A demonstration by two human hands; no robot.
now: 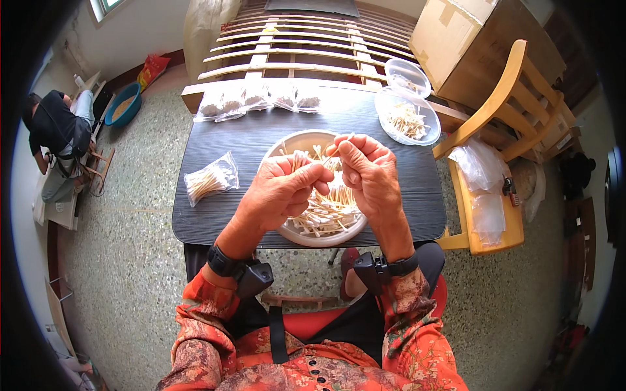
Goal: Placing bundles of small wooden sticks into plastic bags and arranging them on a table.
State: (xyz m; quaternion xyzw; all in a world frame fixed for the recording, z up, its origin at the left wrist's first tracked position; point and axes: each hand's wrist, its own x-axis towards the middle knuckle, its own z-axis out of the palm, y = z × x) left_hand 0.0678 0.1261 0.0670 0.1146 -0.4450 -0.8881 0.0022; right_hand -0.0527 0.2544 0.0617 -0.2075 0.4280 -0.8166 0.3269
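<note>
Above a round pale bowl [321, 242] heaped with cotton swabs [324, 214], both of my hands are raised close together. My left hand [285, 189] is closed in a pinch around cotton swabs, whose white tips [300, 158] show over the fingers. Thumb and fingers of my right hand [370, 173] are pinched as well, with a white swab tip [351, 137] poking out above them; the rest of that swab is hidden. To the left on the dark table [222, 218] lies a clear bag of cotton swabs [212, 178].
Along the table's far edge sit several clear bags with dark contents [254, 102]. A clear plastic bowl [425, 135] with swabs stands far right. A wooden chair [502, 241] holds plastic bags [479, 166]. Beyond are a slatted frame [261, 65] and cardboard box [450, 39]. Another person [62, 133] sits far left.
</note>
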